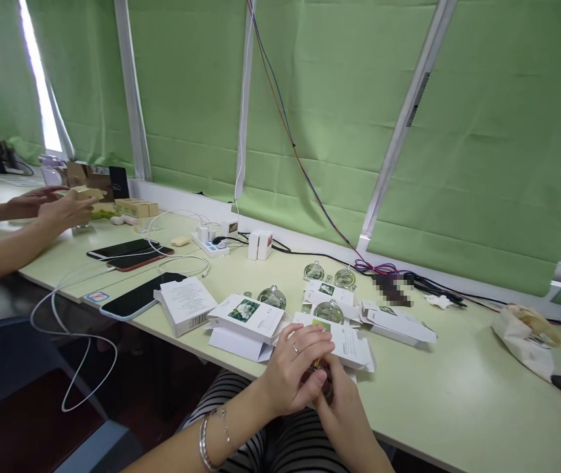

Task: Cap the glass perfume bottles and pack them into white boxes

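My left hand (pixel 293 374), with a ring and bracelets, curls over the top of a small round glass bottle (pixel 328 389) at the table's front edge. Wrapped round the bottle's side is my right hand (pixel 344 410). Fingers hide most of the bottle. Just beyond them lie opened white boxes with flower pictures, one (pixel 248 315) to the left and another (pixel 352 345) close behind my fingers. Similar round glass bottles stand among the boxes: one (pixel 272 297) at left, one (pixel 328 312) in the middle, and two, including this bottle (pixel 344 277), farther back.
A closed white box (pixel 186 304) and phones, one face up (pixel 140 297), lie to the left. Behind are a power strip (pixel 210 244) and cables. A cloth pouch (pixel 524 338) is at right. Another person's hands (pixel 64 205) hold a small yellowish box at far left.
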{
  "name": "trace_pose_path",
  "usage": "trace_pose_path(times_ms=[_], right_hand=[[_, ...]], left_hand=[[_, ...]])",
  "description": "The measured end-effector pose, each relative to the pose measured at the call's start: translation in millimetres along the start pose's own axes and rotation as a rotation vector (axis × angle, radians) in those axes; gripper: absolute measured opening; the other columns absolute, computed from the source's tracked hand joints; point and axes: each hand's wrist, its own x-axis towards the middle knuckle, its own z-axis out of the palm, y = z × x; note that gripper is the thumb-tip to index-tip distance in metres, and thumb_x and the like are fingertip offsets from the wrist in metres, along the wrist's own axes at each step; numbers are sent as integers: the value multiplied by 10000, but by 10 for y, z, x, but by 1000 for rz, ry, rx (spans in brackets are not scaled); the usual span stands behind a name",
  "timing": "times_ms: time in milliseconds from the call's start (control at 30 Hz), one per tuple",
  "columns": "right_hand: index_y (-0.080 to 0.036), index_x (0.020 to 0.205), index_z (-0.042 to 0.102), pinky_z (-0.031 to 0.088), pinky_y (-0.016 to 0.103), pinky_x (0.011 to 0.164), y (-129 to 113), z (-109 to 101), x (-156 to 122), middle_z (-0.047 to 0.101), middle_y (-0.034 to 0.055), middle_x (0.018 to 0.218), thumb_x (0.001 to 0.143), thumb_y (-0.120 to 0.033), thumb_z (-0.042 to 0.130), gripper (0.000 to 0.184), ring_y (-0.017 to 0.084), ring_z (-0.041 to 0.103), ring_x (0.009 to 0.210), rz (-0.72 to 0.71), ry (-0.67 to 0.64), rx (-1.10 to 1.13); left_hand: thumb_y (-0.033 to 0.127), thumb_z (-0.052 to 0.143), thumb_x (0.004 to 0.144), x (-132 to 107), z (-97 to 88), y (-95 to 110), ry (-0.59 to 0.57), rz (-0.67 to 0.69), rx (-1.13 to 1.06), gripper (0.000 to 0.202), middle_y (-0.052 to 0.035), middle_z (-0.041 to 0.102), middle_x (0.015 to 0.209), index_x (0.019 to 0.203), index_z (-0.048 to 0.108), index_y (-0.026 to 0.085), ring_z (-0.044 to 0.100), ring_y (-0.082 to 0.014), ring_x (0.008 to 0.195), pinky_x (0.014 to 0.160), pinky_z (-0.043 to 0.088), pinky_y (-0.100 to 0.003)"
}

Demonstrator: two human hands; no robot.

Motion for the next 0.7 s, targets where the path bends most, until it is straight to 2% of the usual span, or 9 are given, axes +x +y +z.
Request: trace_pose_path(times_ms=[200, 367, 467, 533, 600, 633, 700], right_hand=[[-211, 1222, 407, 513, 283, 841, 23, 12, 10, 605, 97, 1159, 904, -283, 414, 326, 179, 605, 1026, -50, 31, -60], [-179, 1194, 429, 521, 287, 831, 43, 19, 19, 608, 132, 1150, 911, -307, 393, 312, 195, 596, 1060, -36, 27, -65], [-173, 1197, 432, 523, 288, 826, 109, 51, 5, 614, 134, 1146, 910, -337, 393, 334, 203, 598, 1063, -42, 28, -48], [-178, 1211, 437, 518, 297, 835, 164, 86, -16, 624, 121, 1139, 899, -378, 405, 372, 210, 605, 1053, -55, 69, -38], [-189, 1185, 475, 515, 301, 836, 202, 120, -42, 646, 102, 1107, 881, -422, 425, 387, 218, 621, 1020, -40, 135, -53], [-191, 1164, 497, 514, 301, 832, 211, 133, -54, 658, 95, 1084, 873, -437, 433, 386, 221, 631, 997, -19, 168, -68], [-192, 1115, 535, 516, 299, 816, 214, 148, -72, 677, 88, 1033, 863, -453, 443, 374, 224, 647, 947, 19, 200, -94]], left_hand=[[181, 407, 824, 3, -12, 29, 18, -5, 24, 342, -85, 642, 1121, 1158, 476, 167, 519, -207, 1152, 975, 269, -375], [140, 402, 799, 11, -15, 42, 46, 0, 35, 347, -71, 656, 1101, 1134, 487, 175, 536, -189, 1140, 976, 269, -355], [165, 400, 828, -29, -86, 60, -43, -13, 73, 371, -68, 616, 1189, 1193, 464, 186, 440, -209, 1240, 1016, 241, -374], [211, 433, 842, -29, -222, 61, -137, 8, 149, 423, -69, 547, 1287, 1265, 423, 194, 317, -242, 1320, 1048, 209, -402], [240, 453, 846, 21, -444, 13, -121, 13, 239, 466, -74, 484, 1348, 1306, 387, 210, 252, -259, 1348, 1065, 192, -431], [225, 441, 851, 60, -583, -44, -59, -31, 287, 453, -70, 478, 1353, 1301, 388, 223, 258, -256, 1345, 1066, 193, -445], [247, 402, 881, 129, -896, -239, 19, -272, 415, 383, -62, 493, 1338, 1263, 424, 233, 304, -249, 1321, 1055, 232, -457]])
